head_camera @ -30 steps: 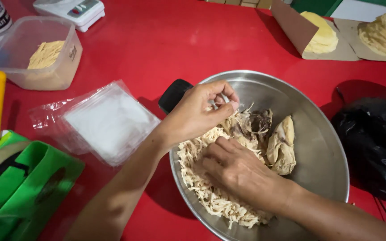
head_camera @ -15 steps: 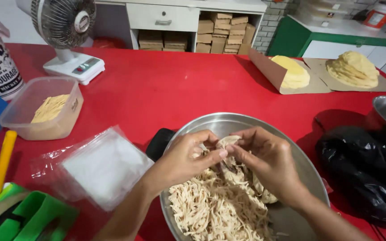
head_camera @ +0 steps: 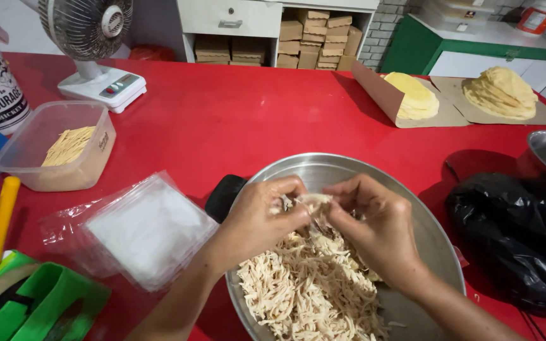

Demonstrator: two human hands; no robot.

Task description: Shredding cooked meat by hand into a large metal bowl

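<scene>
From the head view, both hands meet over a metal bowl (head_camera: 424, 221) on the red desk (head_camera: 235, 120): the left hand (head_camera: 263, 218) and the right hand (head_camera: 377, 230) each pinch one pale piece of chicken (head_camera: 311, 203) between them, above the shredded chicken (head_camera: 304, 290) heaped in the bowl. A stack of clear bags (head_camera: 140, 230) lies just left; a black bag (head_camera: 519, 240) sits right.

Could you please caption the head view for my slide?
Both hands, left and right, pull apart chicken over a steel bowl.
</scene>
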